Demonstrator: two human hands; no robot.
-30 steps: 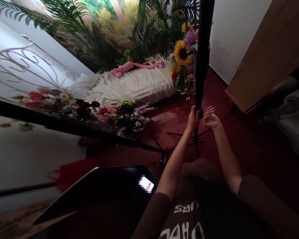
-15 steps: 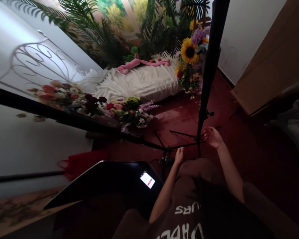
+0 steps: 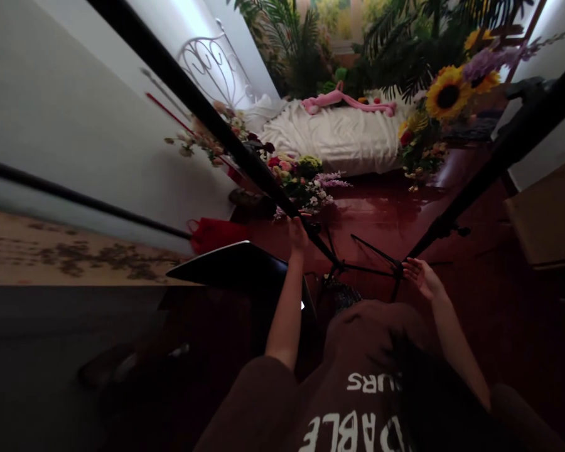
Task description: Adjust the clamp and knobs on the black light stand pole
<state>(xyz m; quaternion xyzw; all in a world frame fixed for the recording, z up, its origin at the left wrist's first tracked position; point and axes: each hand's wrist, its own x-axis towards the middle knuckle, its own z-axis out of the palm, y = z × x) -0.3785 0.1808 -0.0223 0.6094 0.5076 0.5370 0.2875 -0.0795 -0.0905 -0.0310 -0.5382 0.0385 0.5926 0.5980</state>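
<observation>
My left hand (image 3: 298,235) is up at the black left stand pole (image 3: 258,172). Its fingertips show past the pole, looking stretched out rather than curled; the pole hides part of them, and I cannot tell whether they touch it. My right hand (image 3: 422,279) is open and empty, fingers apart, beside the foot of the black right stand pole (image 3: 471,194). Both poles slant down to spread legs on the red floor (image 3: 371,220). Below my left forearm is a dark, glossy panel (image 3: 245,267), with a small lit screen (image 3: 302,306) mostly hidden by the arm.
Beyond the stands, a low bed with a white cloth (image 3: 334,138) holds a pink plush toy (image 3: 329,99). Flower bunches (image 3: 306,179) and sunflowers (image 3: 448,95) flank it. A red bag (image 3: 219,235) is at the left wall, a brown board (image 3: 546,220) at the right.
My left hand has moved up and left to the left pole, its fingers now extended. My right hand stays low by the right stand. The view has turned left.
</observation>
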